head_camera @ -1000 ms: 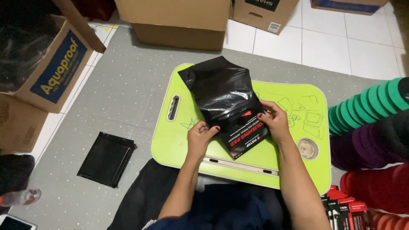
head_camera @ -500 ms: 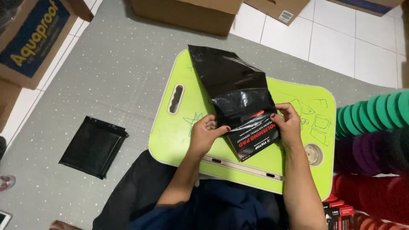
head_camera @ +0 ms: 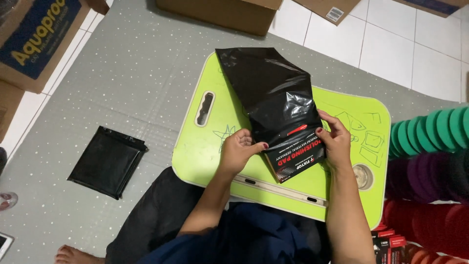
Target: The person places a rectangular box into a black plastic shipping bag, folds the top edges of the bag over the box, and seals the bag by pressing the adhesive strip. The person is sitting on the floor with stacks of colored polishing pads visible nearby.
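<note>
A lime-green lap table (head_camera: pixel 205 151) lies on the grey floor mat in front of me. On it a glossy black plastic bag (head_camera: pixel 271 93) covers most of a black printed box (head_camera: pixel 295 164), whose near end sticks out of the bag's mouth. My left hand (head_camera: pixel 242 149) pinches the bag's left edge by the opening. At the right edge of the opening, my right hand (head_camera: pixel 336 139) grips the bag against the box. The box's far end is hidden inside the bag.
A flat stack of folded black bags (head_camera: pixel 107 161) lies on the mat to the left. Cardboard boxes (head_camera: pixel 34 44) stand at left and along the top (head_camera: pixel 224 12). Stacks of green, purple and red round foam pads (head_camera: pixel 432 161) stand at right. White tiles at top right.
The bag has slid further over the box, so less of the box shows. Both hands stay at the bag's mouth.
</note>
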